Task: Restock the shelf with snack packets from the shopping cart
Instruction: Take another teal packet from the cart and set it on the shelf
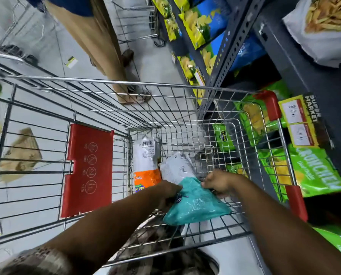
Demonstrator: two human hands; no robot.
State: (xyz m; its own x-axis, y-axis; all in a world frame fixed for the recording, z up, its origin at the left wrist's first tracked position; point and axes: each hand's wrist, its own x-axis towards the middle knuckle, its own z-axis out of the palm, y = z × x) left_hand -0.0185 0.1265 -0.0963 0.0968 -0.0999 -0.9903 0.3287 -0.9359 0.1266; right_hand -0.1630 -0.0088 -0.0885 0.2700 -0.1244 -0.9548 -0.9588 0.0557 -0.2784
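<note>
Both my arms reach down into the wire shopping cart point(110, 82). My left hand point(168, 190) and my right hand point(218, 182) both grip a teal snack packet point(195, 205) near its upper edge, inside the cart. Under it lie a white and orange packet point(145, 163) and a white packet point(177, 167) on the cart floor. The grey shelf point(296, 62) stands to the right, holding green and yellow-blue snack packets point(316, 177).
A red child-seat flap point(88, 169) hangs at the cart's left inner side. Another person's legs point(106, 56) stand on the aisle floor beyond the cart. A second cart point(138, 22) stands farther back. Price tags point(298, 120) are fixed on the shelf edge.
</note>
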